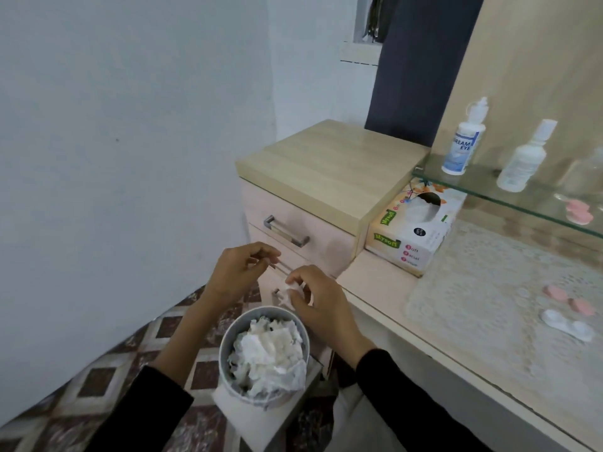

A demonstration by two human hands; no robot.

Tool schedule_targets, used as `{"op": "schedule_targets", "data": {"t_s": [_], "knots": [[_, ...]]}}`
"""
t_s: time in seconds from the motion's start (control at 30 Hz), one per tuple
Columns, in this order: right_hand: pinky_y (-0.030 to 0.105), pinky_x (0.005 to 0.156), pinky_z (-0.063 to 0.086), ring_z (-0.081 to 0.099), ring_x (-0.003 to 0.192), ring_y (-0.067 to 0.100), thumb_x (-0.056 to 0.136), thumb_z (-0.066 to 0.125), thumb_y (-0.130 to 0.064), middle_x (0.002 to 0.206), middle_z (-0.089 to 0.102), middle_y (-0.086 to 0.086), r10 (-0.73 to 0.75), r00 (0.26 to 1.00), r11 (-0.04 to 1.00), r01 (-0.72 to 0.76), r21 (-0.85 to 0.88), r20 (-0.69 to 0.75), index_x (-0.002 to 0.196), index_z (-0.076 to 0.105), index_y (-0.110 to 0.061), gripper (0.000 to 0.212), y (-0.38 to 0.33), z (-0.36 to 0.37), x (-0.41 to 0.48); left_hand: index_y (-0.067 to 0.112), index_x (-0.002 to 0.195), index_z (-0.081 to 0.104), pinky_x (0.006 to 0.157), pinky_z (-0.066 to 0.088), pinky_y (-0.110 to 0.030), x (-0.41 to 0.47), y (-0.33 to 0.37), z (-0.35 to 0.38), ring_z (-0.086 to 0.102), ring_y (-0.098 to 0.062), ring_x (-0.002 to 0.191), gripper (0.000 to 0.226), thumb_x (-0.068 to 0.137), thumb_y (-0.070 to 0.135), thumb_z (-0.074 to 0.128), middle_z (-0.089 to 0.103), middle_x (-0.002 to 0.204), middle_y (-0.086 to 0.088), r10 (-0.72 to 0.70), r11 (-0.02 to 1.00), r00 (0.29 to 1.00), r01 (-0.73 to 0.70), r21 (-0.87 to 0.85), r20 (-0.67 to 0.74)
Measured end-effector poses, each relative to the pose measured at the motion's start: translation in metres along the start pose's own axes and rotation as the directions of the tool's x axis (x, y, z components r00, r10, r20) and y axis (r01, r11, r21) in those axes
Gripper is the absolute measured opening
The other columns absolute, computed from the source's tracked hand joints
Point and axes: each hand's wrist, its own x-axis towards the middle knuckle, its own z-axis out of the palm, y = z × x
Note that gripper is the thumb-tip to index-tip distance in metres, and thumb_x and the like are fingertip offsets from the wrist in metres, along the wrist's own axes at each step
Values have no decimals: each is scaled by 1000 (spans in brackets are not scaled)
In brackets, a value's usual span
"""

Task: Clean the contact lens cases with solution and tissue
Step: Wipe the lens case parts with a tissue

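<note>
Lens case on the worktop, both hands off to the left above a waste bin.

White and two-welled, the case lies on a lace mat at the right of the worktop, with two pink caps just beside it. The right hand pinches a small crumpled tissue in curled fingers above the bin, which is heaped with used white tissue. The left hand is held close by, fingers curled with the tips drawn together; whether they hold anything I cannot tell. A tissue box stands against the drawer unit, and a solution bottle stands on the glass shelf above.
</note>
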Motion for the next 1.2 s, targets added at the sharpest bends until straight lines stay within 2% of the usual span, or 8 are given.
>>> {"op": "schedule_targets", "data": {"t_s": [0.13, 0.27, 0.47, 0.63, 0.77, 0.87, 1.0, 1.2], "knots": [[33, 74, 45, 52, 82, 9, 95, 53, -23, 106, 56, -7, 60, 994, 997, -55, -48, 95, 106, 54, -23, 12, 4, 33, 9, 21, 97, 70, 86, 53, -30, -11, -22, -12, 67, -5, 86, 21, 85, 11, 56, 72, 90, 7, -50, 999, 999, 50, -2, -21], [38, 82, 47, 59, 96, 21, 96, 51, -28, 118, 56, -3, 161, 967, 979, -130, -159, 200, 120, 53, -23, 25, 10, 57, 15, 21, 96, 70, 84, 53, -29, -22, -43, -17, 66, -2, 87, 19, 87, 9, 59, 72, 90, 10, -125, 992, 992, 125, -1, -23], [37, 82, 48, 58, 105, 17, 95, 53, -23, 123, 55, -5, 224, 949, 963, -180, -202, 222, 125, 54, -28, 30, 17, 65, 13, 38, 94, 66, 80, 53, -38, -35, -67, -20, 66, -6, 85, 31, 84, 10, 60, 71, 85, 13, -168, 985, 986, 169, 44, -16], [27, 75, 44, 50, 85, 2, 92, 57, -21, 119, 58, -12, 214, 963, 974, -199, -109, 162, 118, 60, -28, 27, 17, 50, 13, 36, 94, 67, 82, 54, -37, -32, -65, -15, 66, -3, 85, 23, 80, 21, 56, 71, 86, 15, -169, 985, 986, 169, 13, -5], [28, 79, 48, 54, 77, 5, 93, 58, -21, 116, 58, -11, 171, 980, 985, -169, -21, 103, 118, 61, -25, 26, 10, 29, 11, 25, 95, 70, 81, 54, -33, -22, -55, -2, 66, -4, 83, 26, 85, 3, 61, 67, 91, 25, -122, 993, 992, 121, 10, 34], [29, 77, 50, 56, 77, 6, 91, 60, -21, 110, 60, -11, 125, 991, 992, -126, 23, 58, 115, 62, -27, 24, 8, 9, 8, 24, 96, 70, 79, 55, -33, -10, -41, 10, 65, -4, 82, 25, 87, 4, 60, 67, 92, 26, -71, 997, 995, 72, -9, 67], [16, 71, 44, 55, 77, 4, 89, 61, -11, 102, 63, -10, 104, 994, 993, -104, 64, -11, 108, 66, -22, 22, 10, -28, -3, 29, 95, 67, 83, 50, -27, 6, -11, 31, 64, 0, 86, 29, 88, 2, 60, 67, 95, 23, 31, 998, 991, -25, -50, 128], [13, 69, 42, 56, 83, 2, 89, 59, -6, 98, 65, -10, 141, 979, 989, -134, 59, -147, 103, 68, -27, 27, 28, -96, -34, 30, 97, 68, 78, 54, -29, 19, 53, 70, 66, -3, 86, 19, 86, 30, 52, 71, 89, 16, 213, 963, 959, -175, -204, 186]]}}
